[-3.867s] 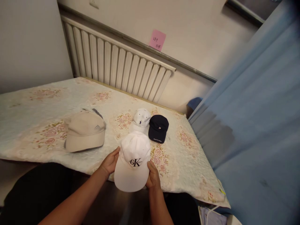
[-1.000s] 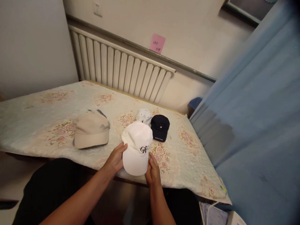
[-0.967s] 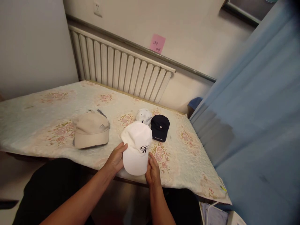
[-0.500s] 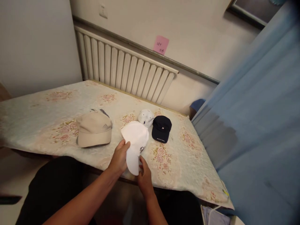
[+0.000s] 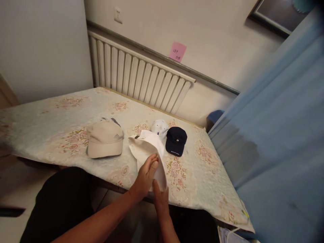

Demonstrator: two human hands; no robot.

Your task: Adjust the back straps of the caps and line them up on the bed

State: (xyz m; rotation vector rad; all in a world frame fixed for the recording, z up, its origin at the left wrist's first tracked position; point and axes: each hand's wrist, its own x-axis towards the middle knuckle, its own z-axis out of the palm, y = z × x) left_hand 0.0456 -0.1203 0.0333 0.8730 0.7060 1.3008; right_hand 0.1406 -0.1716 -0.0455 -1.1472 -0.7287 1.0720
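A white baseball cap (image 5: 145, 145) is held over the bed's near edge, tilted so its hollow inside and the underside of its brim face me. My left hand (image 5: 146, 173) is closed on it where brim meets crown. Lower down, my right hand (image 5: 160, 195) grips the brim's edge, its fingers partly hidden behind. Just beyond the held cap lies a small white patterned cap (image 5: 159, 127), partly covered by it. A dark navy cap (image 5: 176, 141) rests beside that one on the right. To the left sits a beige cap (image 5: 105, 140), with something dark showing behind it.
A floral quilted cover (image 5: 202, 182) spreads over the bed. Behind it stands a white radiator (image 5: 141, 72) against the wall, with a pink note (image 5: 177, 51) above. A blue curtain (image 5: 273, 135) hangs along the right side. My knees (image 5: 63, 199) are below the near edge.
The white cap has been turned over from its outside, with the dark logo, to its inside. My left hand has moved right and onto the inner side of the cap.
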